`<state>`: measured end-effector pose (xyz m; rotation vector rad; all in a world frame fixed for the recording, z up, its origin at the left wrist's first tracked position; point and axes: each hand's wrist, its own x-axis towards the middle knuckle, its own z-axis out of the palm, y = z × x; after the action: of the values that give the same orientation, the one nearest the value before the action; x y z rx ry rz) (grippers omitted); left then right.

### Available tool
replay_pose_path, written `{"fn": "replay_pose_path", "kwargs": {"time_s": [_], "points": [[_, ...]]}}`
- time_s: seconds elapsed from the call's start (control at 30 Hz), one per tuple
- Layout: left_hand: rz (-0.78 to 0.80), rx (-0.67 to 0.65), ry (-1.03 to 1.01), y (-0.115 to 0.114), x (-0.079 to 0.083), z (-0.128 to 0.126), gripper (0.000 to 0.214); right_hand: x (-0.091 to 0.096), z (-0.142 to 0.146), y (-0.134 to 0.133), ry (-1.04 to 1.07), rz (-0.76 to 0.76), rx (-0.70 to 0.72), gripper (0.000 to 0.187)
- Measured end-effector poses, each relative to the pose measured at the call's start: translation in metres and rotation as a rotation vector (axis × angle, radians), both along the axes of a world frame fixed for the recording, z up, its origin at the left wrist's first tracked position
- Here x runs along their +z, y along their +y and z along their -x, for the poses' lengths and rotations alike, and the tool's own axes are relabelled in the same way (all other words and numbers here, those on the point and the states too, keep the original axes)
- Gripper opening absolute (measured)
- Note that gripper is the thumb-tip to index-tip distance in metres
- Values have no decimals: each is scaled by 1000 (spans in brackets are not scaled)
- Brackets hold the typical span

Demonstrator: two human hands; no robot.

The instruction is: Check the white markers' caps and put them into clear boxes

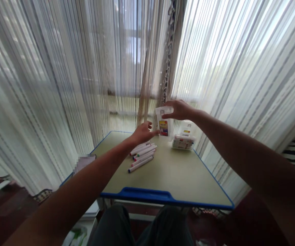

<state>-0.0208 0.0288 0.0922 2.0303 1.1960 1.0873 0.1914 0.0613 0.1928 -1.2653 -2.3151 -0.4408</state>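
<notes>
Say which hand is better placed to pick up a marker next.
Probably the left hand: it is closer to the loose markers and grips nothing visible, though it may touch the clear box, which the right hand holds near the top.

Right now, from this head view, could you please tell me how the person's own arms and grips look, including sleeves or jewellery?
The left arm and right arm have bare forearms, with no sleeve visible along them. The left grip and right grip are ungloved human hands. No watch or bracelet shows on either wrist; rings are too small to judge.
</notes>
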Motion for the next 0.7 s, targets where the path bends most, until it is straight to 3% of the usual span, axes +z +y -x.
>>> {"fn": "replay_pose_path", "kwargs": {"time_s": [0.1, 0.2, 0.27, 0.47, 0.7], "points": [[128, -151, -159, -10, -8, 8, 67, -13, 9, -18, 220, 149, 131, 39], [258, -353, -309, -24, -25, 8, 59, -46, 18, -32, 525, 354, 320, 37], [334, -430, -400, -31, -37, 5, 59, -72, 23, -39, 641, 392, 388, 38], [401, -478, -593, -25, -58, -8, 48, -127, 33, -43, 747, 202, 353, 37], [316, -378, -688, -20, -76, -10, 47, -155, 36, -57, 781, -139, 353, 39]]}}
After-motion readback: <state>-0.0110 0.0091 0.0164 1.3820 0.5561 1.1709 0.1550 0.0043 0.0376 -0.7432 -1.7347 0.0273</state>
